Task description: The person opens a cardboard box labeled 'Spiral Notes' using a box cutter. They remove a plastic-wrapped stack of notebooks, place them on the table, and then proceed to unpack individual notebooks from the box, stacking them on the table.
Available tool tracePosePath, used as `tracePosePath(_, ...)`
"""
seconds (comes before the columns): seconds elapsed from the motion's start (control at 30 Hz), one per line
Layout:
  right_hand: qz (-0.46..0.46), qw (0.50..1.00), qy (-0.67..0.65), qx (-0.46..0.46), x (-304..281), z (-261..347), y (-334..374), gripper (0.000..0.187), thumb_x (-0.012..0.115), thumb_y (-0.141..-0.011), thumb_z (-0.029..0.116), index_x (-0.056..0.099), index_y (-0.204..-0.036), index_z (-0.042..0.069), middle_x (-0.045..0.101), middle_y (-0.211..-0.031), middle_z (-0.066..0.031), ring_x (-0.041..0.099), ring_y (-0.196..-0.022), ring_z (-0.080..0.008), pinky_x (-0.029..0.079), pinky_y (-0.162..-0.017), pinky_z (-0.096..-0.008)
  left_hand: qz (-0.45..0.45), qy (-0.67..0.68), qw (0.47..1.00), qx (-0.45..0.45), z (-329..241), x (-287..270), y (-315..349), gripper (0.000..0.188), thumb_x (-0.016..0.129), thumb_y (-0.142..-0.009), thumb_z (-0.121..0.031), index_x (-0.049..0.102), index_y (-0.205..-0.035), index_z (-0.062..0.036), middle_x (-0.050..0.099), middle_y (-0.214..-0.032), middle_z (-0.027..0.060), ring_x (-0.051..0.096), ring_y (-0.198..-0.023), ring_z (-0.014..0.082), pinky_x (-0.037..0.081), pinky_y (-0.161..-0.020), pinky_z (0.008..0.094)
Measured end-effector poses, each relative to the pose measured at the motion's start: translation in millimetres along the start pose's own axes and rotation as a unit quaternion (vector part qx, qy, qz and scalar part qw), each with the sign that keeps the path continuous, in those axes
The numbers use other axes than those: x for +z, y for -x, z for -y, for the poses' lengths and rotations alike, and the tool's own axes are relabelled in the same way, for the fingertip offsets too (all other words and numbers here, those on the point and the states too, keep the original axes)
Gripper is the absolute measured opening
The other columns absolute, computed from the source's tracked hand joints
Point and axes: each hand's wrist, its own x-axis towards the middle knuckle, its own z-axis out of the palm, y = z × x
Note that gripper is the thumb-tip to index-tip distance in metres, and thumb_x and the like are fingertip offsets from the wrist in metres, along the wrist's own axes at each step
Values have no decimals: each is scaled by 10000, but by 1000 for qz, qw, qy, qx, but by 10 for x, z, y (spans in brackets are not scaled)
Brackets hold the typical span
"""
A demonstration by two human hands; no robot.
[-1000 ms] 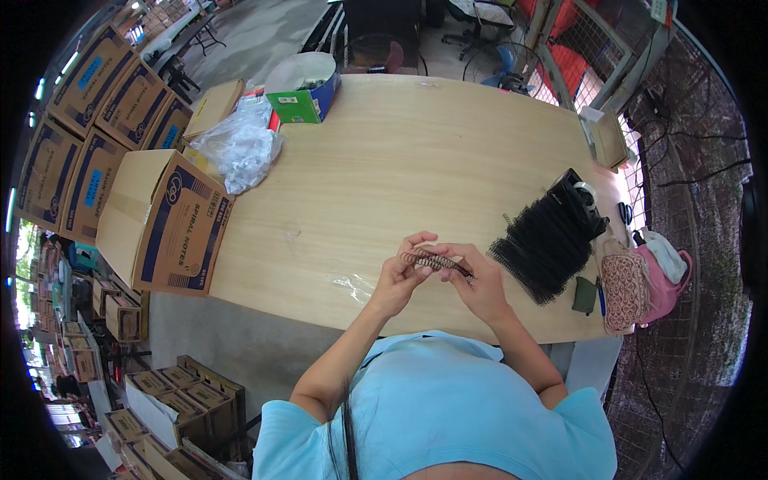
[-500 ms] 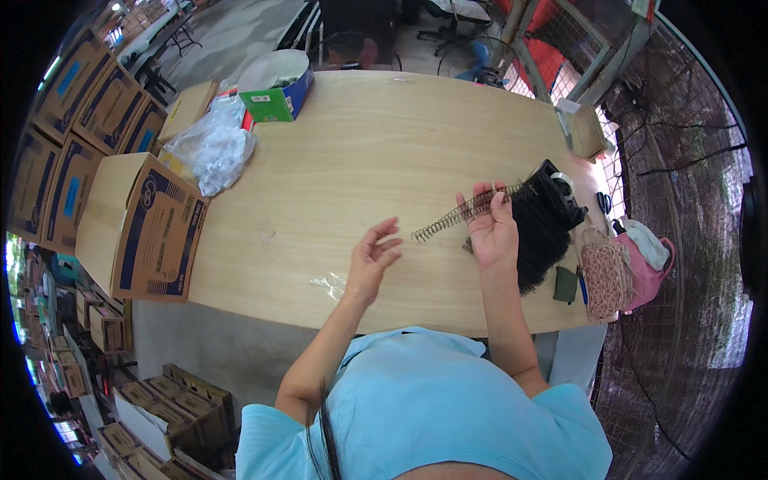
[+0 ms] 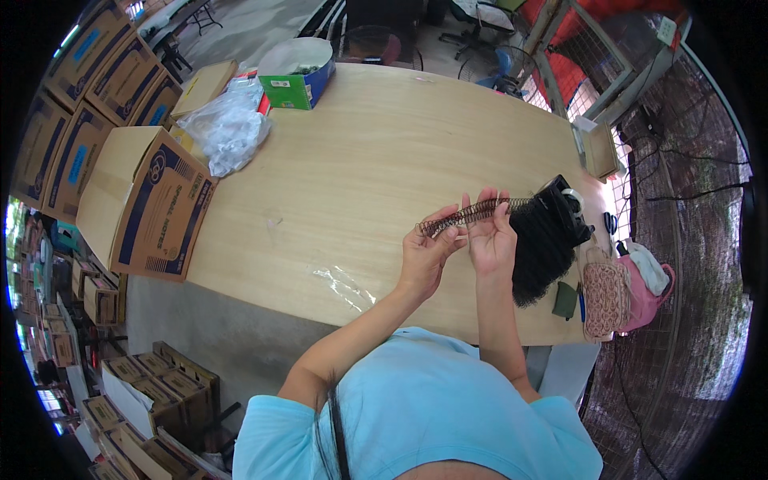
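Seen from the head camera, a person's left hand [image 3: 424, 254] and right hand [image 3: 490, 240] both pinch one dark wire binding coil [image 3: 472, 214], holding it level just above the wooden table [image 3: 360, 160]; the work looks barely begun, with a heap of black coils [image 3: 544, 244] just right of the hands untouched. Cardboard boxes [image 3: 144, 204], a crumpled plastic bag [image 3: 224, 132] and a clear wrapper [image 3: 346, 286] lie well apart, blocking nothing.

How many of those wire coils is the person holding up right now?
1. A single coil is held above the table, left hand at one end, right hand near the middle. The black pile beside it may hold more; I can't tell.
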Motion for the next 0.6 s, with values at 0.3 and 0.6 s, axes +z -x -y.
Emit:
tracePosePath(0.3, 108, 986, -74, 108, 41, -227, 104, 221, 485, -935, 158, 567, -1138, 185, 548, -1241, 5, 433, -1230, -256, 333, -1037, -529, 15, -32, 996, 85, -357, -90, -140, 260, 530, -919, -79, 527, -1162, 13, 577, -1040, 87, 611, -911, 179, 558, -776, 314)
tracePosePath(0.6, 133, 965, -135, 181, -165, -439, 135, 237, 475, -931, 129, 569, -1142, 181, 501, -1305, -28, 387, -1264, -310, 329, -1050, -517, 87, -59, 991, 80, -608, -313, -191, 215, 507, -933, -91, 539, -1124, 0, 526, -1094, 83, 596, -895, 172, 554, -733, 321)
